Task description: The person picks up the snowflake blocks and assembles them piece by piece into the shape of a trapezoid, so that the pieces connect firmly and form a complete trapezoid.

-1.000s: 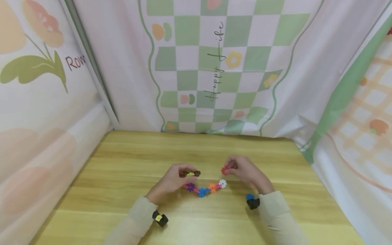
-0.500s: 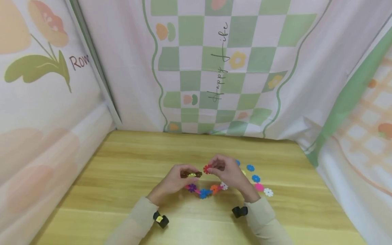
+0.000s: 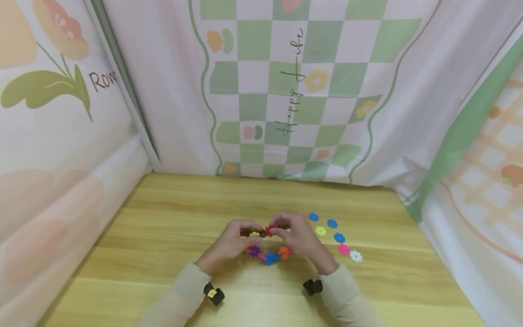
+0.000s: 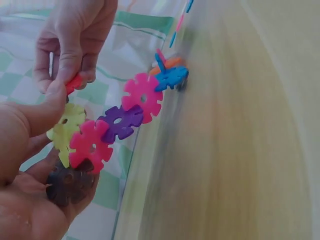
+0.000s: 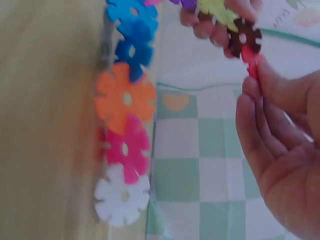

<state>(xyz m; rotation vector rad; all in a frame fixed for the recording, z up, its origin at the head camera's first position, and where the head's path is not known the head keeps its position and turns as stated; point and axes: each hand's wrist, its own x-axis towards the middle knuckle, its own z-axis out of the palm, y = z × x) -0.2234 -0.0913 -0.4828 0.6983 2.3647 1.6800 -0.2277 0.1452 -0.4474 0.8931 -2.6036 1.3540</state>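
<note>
The left hand (image 3: pixel 233 238) grips one end of a chain of interlocked, notched, flower-shaped plastic discs (image 3: pixel 269 259), its thumb and fingers closed around a yellow disc (image 4: pixel 67 130) and a dark brown disc (image 4: pixel 69 186). The right hand (image 3: pixel 297 234) pinches a small red notched plastic disc (image 5: pixel 253 68) between thumb and fingertips, its edge against another brown disc (image 5: pixel 244 38) at the chain's end; how deeply the two are slotted cannot be told. The chain curves below both hands, over the pale wood-grain tabletop (image 3: pixel 163 218), through pink, purple, blue and orange pieces to a white disc (image 5: pixel 121 200) at its other end. To the right of the right hand, loose flower-shaped discs lie on the tabletop: three blue (image 3: pixel 332 223), one yellow (image 3: pixel 320 230), one pink (image 3: pixel 344 249), one white (image 3: pixel 356 256)
</note>
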